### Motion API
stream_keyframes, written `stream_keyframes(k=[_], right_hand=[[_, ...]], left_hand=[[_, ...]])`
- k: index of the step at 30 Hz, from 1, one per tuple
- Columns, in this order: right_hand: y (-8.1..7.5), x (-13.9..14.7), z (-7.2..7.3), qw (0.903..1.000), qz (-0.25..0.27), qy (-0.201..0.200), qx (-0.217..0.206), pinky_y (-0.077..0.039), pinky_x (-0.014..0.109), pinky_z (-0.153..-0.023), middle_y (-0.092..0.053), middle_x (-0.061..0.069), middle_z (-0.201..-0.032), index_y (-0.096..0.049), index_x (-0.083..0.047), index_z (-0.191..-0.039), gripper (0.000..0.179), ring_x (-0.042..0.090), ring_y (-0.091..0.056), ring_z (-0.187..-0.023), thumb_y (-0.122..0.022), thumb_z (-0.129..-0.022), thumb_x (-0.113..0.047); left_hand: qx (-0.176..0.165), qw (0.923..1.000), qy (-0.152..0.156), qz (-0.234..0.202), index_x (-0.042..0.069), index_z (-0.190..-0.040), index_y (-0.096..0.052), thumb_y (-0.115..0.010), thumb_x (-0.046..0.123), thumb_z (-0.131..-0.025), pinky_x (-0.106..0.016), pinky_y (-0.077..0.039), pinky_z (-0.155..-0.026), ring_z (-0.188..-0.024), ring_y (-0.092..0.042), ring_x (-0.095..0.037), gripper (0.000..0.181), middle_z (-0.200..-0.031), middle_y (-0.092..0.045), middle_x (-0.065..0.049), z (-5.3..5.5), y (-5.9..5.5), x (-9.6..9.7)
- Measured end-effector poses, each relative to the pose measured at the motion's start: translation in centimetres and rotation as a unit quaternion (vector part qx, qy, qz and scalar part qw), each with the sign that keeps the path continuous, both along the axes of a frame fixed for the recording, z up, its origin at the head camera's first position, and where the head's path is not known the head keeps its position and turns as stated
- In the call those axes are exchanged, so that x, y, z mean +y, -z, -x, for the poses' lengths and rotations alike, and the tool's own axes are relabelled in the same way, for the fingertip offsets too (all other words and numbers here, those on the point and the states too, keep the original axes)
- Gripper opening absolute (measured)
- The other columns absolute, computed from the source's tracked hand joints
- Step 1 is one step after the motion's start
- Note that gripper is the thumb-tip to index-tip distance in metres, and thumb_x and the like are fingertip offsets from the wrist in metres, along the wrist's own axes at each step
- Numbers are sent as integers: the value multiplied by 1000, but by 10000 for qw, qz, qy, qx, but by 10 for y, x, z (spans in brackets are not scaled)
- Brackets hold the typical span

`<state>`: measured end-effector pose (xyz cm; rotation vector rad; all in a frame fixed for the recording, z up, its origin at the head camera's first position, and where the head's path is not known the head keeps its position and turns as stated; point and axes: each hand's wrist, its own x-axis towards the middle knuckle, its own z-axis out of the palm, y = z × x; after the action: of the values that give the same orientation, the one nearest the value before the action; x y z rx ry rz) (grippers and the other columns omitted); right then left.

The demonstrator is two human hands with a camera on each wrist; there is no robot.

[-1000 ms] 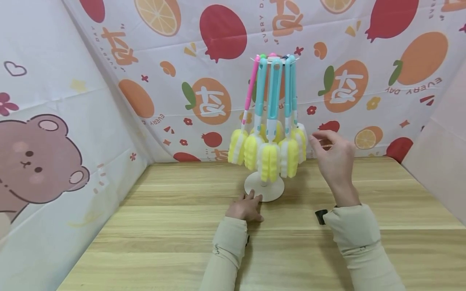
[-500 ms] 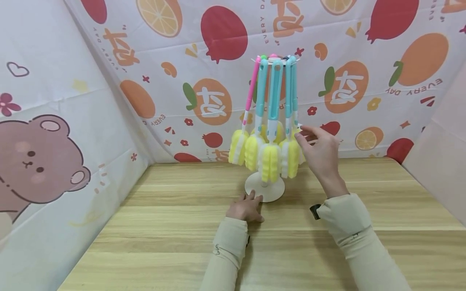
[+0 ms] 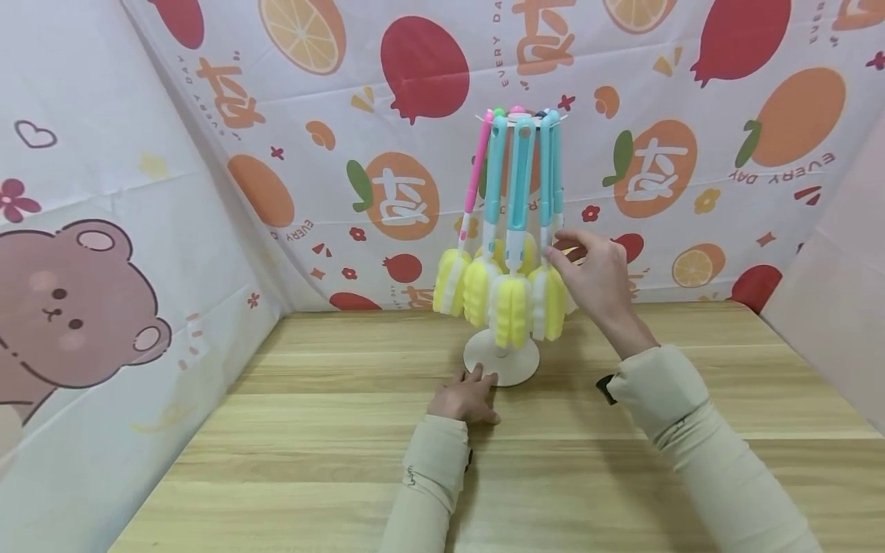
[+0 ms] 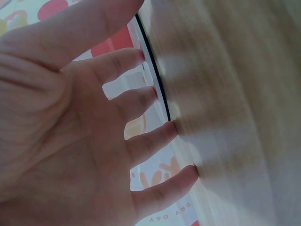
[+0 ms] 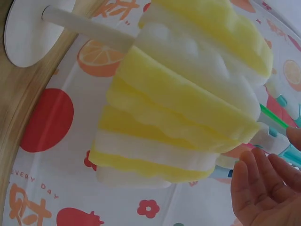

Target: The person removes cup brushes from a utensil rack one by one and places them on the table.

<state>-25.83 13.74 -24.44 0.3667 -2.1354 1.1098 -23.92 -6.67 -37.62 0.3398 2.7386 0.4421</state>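
A white stand carries several hanging sponge bottle brushes (image 3: 512, 311) with yellow-and-white heads and teal or pink handles. In the head view, my left hand (image 3: 463, 398) has its fingers spread low in front, fingertips at the edge of the round white base (image 3: 508, 367). The left wrist view shows those fingers (image 4: 155, 141) extended against a pale surface. My right hand (image 3: 594, 269) is at the right of the stand, its thumb at the white neck of the front-right brush (image 3: 549, 303). In the right wrist view, a gap shows between thumb and fingers (image 5: 254, 176), beside the brush necks.
The stand rises from a wooden tabletop (image 3: 332, 430). Behind it hangs a white fruit-print cloth (image 3: 318, 115). To the left, another cloth (image 3: 173, 269) bears a bear print. Neighbouring brushes hang close together.
My right hand has moved left from beside the stand to the neck of the front-right brush. My left hand has stayed at the base. The brushes hang as before.
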Motion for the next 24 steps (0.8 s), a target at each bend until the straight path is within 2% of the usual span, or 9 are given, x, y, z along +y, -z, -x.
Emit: stream_keyframes(k=[5,15,24], right_hand=[[-3,-1,1,9996,-127,-35,-268,-50,39,-72,-73,21,-103,-70,7,-118,28,35,-66,-84,-71,-95,-8],[-8,-3,5,9973,-290,-26,-672,-54,49,-83,-73,25,-104,-67,8,-120,30,38,-69,-89,-70,-95,-8],[-11,-3,5,9974,-322,-11,-649,-52,48,-86,-72,26,-99,-69,11,-116,27,37,-67,-89,-69,-94,-4]], left_hand=[[-3,10000,-41,13,19,-154,-45,-77,31,-90,-64,-18,-117,-152,-18,-35,73,-165,-28,-7,-1,-1,-1],[-38,10000,-59,36,19,-154,-46,-77,32,-90,-62,-18,-117,-153,-17,-34,72,-165,-28,-6,-2,-2,0],[-48,10000,-70,36,20,-154,-45,-77,31,-90,-61,-18,-118,-153,-17,-34,72,-166,-27,-6,-2,-2,1]])
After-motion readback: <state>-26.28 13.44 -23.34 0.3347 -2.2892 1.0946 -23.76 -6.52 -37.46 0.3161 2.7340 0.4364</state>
